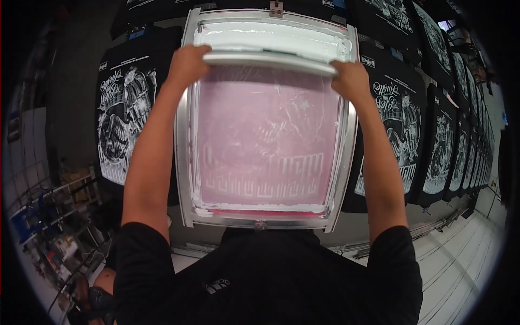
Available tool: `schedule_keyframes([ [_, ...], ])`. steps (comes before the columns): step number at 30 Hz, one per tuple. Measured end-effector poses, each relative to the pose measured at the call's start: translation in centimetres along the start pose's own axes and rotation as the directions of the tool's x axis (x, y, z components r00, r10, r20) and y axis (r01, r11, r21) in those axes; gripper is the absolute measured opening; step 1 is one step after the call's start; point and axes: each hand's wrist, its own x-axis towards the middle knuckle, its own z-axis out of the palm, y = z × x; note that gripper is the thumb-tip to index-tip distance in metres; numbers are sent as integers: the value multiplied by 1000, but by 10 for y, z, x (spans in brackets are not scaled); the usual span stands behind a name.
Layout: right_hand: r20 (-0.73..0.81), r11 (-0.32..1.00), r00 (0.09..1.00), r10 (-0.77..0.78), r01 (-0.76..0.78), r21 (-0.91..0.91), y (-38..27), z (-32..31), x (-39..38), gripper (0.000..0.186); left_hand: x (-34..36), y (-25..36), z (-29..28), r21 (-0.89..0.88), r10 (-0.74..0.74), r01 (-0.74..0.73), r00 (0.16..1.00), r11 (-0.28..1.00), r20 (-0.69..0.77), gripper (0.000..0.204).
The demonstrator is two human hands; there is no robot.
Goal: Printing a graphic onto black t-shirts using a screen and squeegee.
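A screen-printing frame (183,130) with silver metal sides lies in front of me, its pink mesh (238,119) carrying a faint stencil. Across the mesh's far part runs a long pale squeegee (271,60), slightly blurred. My left hand (189,64) is closed round its left end. On its right end my right hand (351,81) is closed too. A thick band of white ink (254,35) lies beyond the squeegee, inside the frame's far edge. White smears also line the mesh's sides and near edge.
Black shirts with white prints lie to the left (124,108) and right (398,119), with a long row of them curving away at the right. A small clamp (276,8) sits at the frame's far edge. Cluttered shelving (54,222) stands at lower left, where part of another person shows.
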Motion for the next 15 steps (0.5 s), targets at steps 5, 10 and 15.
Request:
schedule_keyframes([
  [5, 152, 998, 987, -59, 63, -24, 51, -17, 94, 44, 88, -10, -20, -3, 49, -50, 989, 999, 142, 48],
  [10, 189, 982, 979, -81, 47, 181, 6, -45, -6, 40, -16, 3, -48, -81, 22, -10, 989, 997, 147, 40],
  [15, 294, 962, 953, -76, -8, 275, -81, -57, -256, 36, -287, 61, -71, -253, 88, -38, 977, 967, 192, 31],
])
